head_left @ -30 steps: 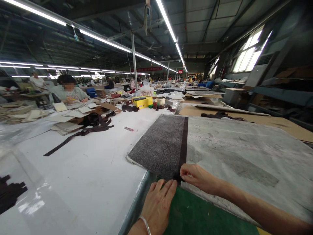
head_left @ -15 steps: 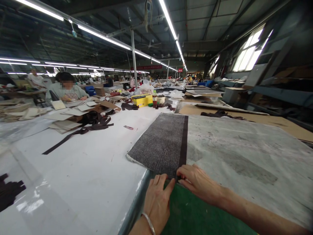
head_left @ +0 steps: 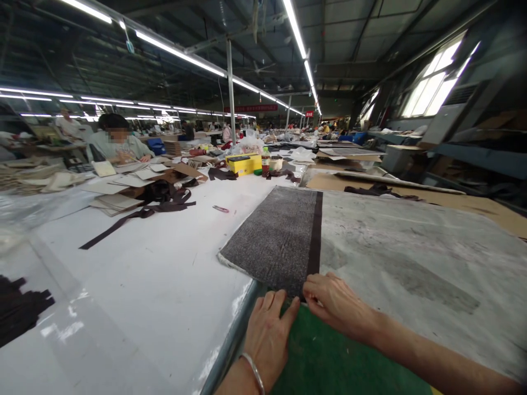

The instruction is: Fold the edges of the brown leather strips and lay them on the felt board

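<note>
A dark grey, textured fabric panel (head_left: 272, 236) lies flat at the table's near edge. Along its right side runs a dark brown strip (head_left: 315, 236). My left hand (head_left: 267, 337), with a silver bangle at the wrist, rests its fingertips on the panel's near edge, thumb spread towards the strip. At the near end of the strip, the fingers of my right hand (head_left: 335, 299) are curled in a pinch on it. The pinched end is mostly hidden under those fingers.
Pale, stained cloth (head_left: 403, 252) covers the table to the right. Left lie a pink thread snipper (head_left: 221, 209), dark strips (head_left: 164, 197) and stacked boards (head_left: 117, 200). Farther back are a yellow box (head_left: 244, 164) and a bottle (head_left: 265, 163). A co-worker (head_left: 117, 145) sits at far left.
The whole view has shifted slightly, so things sit a little farther right. My right fingers have curled more tightly at the strip's end. My left hand stays at the panel's edge.
</note>
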Tool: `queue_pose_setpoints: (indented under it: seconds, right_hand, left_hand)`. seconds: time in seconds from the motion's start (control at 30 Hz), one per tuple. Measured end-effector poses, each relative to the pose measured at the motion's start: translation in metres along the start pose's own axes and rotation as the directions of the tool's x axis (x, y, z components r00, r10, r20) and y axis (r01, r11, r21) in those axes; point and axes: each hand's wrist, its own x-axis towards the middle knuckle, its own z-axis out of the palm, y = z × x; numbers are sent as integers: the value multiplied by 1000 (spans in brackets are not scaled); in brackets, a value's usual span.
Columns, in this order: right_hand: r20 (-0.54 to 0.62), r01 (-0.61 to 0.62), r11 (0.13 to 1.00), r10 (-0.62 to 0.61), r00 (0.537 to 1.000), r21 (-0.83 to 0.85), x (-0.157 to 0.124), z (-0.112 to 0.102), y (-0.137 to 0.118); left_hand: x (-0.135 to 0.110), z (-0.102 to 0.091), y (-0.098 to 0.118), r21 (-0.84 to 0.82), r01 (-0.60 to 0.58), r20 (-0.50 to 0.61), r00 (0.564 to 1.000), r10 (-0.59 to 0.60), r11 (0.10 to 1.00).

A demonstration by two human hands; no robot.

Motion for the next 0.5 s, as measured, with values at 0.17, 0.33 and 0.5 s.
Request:
queue_pose_setpoints:
  seconds: [0.17,0.33,0.5]
  right_hand:
    - [24,-151,973,149,989,177,5,-5,2]
    - [-63,-214,947,235,970,240,5,-4,16]
    - [-228,-276,912,351,908,305,13,-11,67]
  left_hand:
    - [-1,2,-1,33,-10,-2,1000,10,999]
    - [-4,7,-2,42,-13,-1,1000,13,999]
    - [-5,12,-4,74,-28,-1,1000,28,997]
